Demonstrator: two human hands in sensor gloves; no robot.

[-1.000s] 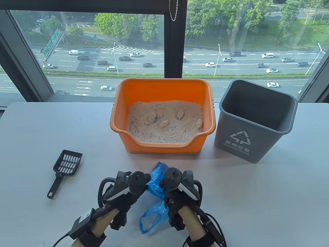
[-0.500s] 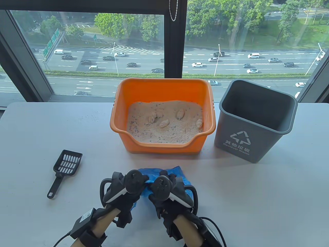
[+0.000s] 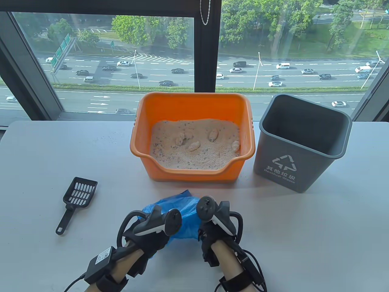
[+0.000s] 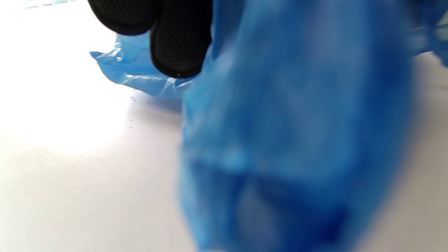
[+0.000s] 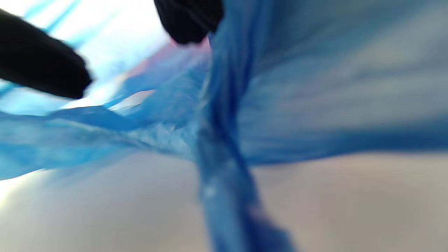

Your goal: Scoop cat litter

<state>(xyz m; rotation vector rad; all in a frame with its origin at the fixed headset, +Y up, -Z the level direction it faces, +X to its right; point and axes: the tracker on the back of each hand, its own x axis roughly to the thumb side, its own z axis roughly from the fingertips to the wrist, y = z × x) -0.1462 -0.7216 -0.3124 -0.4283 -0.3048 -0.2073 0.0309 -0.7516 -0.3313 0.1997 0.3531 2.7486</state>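
Both hands are at the near edge of the surface, at 6 o'clock from the orange litter box. The left hand and the right hand hold a blue plastic bag between them, and the bag is bunched up between the two hands. In the left wrist view two gloved fingers lie against the bag; in the right wrist view the fingers are also at the bag, but both views are blurred, so how tightly the fingers are clenched I cannot tell.

The litter fills the box, with some clumps on top. The black scoop lies alone at 9 o'clock from the hands, near the left side of the surface, and no hand touches it. The grey bin stands just beside the box at 3 o'clock. There is bare surface between the scoop and the hands, and also at 4 o'clock below the bin.
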